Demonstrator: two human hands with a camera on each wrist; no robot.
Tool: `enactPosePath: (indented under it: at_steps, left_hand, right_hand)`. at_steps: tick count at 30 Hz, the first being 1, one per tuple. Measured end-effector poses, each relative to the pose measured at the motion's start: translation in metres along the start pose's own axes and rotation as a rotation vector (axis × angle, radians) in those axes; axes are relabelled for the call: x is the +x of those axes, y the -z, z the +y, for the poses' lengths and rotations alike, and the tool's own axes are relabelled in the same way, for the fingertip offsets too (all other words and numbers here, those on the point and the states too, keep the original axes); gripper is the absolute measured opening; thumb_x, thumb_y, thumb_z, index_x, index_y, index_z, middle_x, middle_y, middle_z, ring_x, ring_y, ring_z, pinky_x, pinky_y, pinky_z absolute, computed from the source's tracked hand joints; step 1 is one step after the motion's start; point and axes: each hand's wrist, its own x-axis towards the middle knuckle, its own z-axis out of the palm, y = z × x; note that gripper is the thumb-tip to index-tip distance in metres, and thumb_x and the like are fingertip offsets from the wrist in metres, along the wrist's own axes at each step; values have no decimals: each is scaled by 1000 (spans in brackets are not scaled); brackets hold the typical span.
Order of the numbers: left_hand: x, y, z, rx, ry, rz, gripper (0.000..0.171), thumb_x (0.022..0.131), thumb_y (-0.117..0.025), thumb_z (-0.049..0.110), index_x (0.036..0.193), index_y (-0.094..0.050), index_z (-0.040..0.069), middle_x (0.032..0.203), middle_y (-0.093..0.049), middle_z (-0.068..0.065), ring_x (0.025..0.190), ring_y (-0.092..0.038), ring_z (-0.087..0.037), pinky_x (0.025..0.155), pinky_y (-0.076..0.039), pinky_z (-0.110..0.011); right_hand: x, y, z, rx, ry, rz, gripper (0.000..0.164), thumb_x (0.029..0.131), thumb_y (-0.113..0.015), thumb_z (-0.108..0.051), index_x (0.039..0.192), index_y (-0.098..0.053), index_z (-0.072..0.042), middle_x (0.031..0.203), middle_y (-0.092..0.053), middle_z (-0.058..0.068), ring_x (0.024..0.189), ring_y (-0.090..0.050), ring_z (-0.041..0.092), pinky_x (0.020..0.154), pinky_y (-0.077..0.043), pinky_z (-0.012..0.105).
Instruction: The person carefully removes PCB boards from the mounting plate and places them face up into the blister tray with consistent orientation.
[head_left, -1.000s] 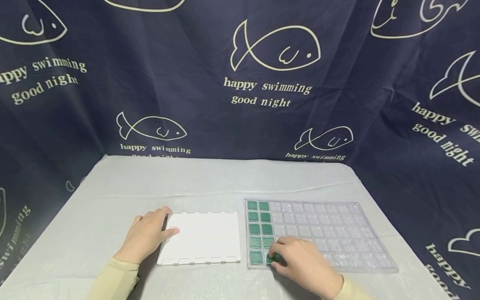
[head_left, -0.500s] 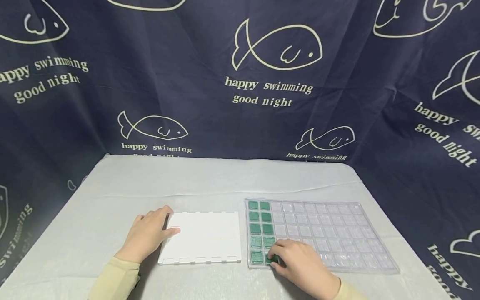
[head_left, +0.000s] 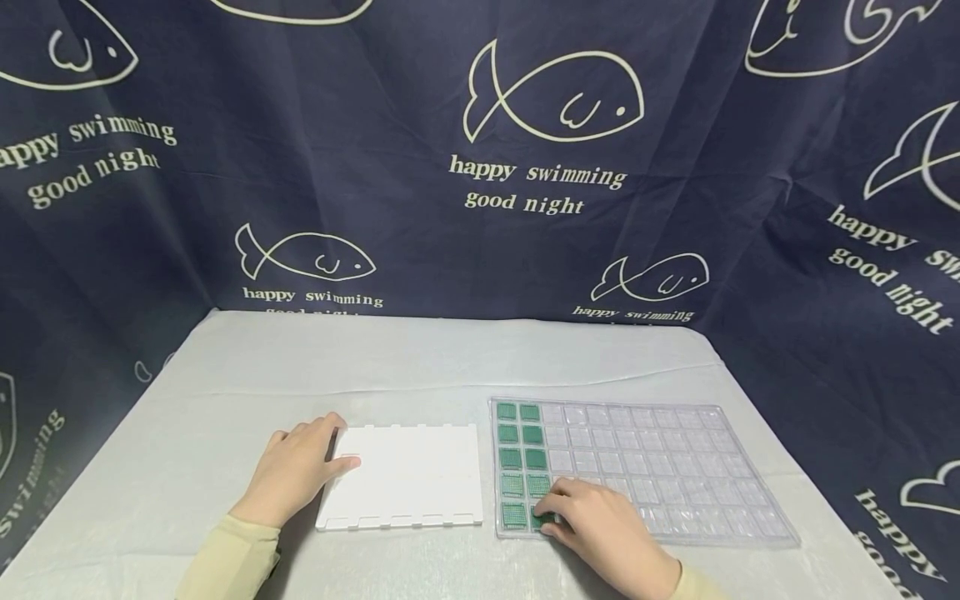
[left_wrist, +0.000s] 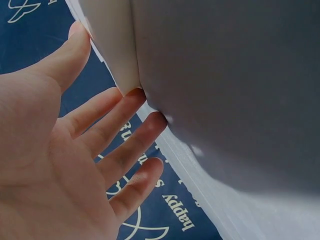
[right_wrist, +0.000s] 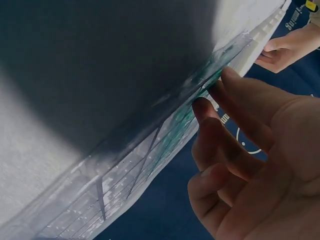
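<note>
My left hand (head_left: 296, 467) rests at the left edge of a flat white tray or board (head_left: 408, 475) with notched edges. Its thumb lies over the top, and in the left wrist view the fingers (left_wrist: 135, 145) are fairly straight, some tips touching the side. To the right, a clear plastic compartment tray (head_left: 660, 454) has small green square circuit boards (head_left: 510, 458) in its two left columns. My right hand (head_left: 600, 525) pinches a green circuit board (head_left: 538, 520) at the front cell of the second column. Its fingers partly cover that board; how deep it sits is hidden.
Both trays lie side by side on a table covered with pale cloth (head_left: 420, 358), a narrow gap between them. Dark blue fabric (head_left: 420, 142) with fish drawings hangs behind and at both sides. The clear tray's right columns hold no green boards.
The green board under my right fingers has turned or sunk slightly, and less of it shows than a second ago. My left hand and both trays stay in place.
</note>
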Motion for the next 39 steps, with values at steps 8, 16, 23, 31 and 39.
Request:
enactPosePath:
  at_steps: [8, 16, 23, 31, 39]
  left_hand:
    - [1, 0, 0, -7, -2, 9, 49, 86, -78, 41, 120, -62, 10, 114, -73, -11, 99, -69, -33, 82, -42, -47]
    - [1, -1, 0, -6, -3, 18, 49, 86, -78, 41, 119, -62, 9, 112, -74, -12, 98, -69, -34, 82, -42, -48]
    - [1, -1, 0, -5, -8, 16, 50, 86, -78, 41, 121, -62, 9, 115, -73, -12, 100, -69, -34, 83, -43, -49]
    - [2, -3, -1, -3, -10, 5, 51, 86, -78, 41, 123, -62, 9, 116, -73, -13, 100, -69, -34, 83, -43, -49]
    - [0, -3, 2, 68, -23, 30, 52, 87, -77, 40, 123, -62, 6, 116, -72, -14, 100, -68, -36, 82, -46, -50]
  right_hand:
    - [-1, -3, -1, -13, -4, 11, 15, 82, -84, -26, 96, -77, -29, 95, -70, -16, 82, -68, 4, 66, -55, 26]
    - [-4, -7, 0, 6, -6, 50, 15, 82, -84, -22, 88, -73, -30, 90, -68, -19, 79, -65, 1, 66, -54, 26]
    - [-7, -8, -1, -5, -15, 73, 17, 82, -83, -18, 86, -73, -31, 89, -67, -20, 78, -63, -1, 65, -53, 25]
    - [-10, -9, -4, -8, -24, 94, 19, 81, -84, -15, 87, -74, -30, 89, -67, -20, 78, -64, 0, 64, -53, 24]
    - [-8, -10, -7, 0, -44, 72, 17, 83, -83, -15, 91, -76, -28, 94, -69, -17, 82, -68, 3, 66, -55, 26]
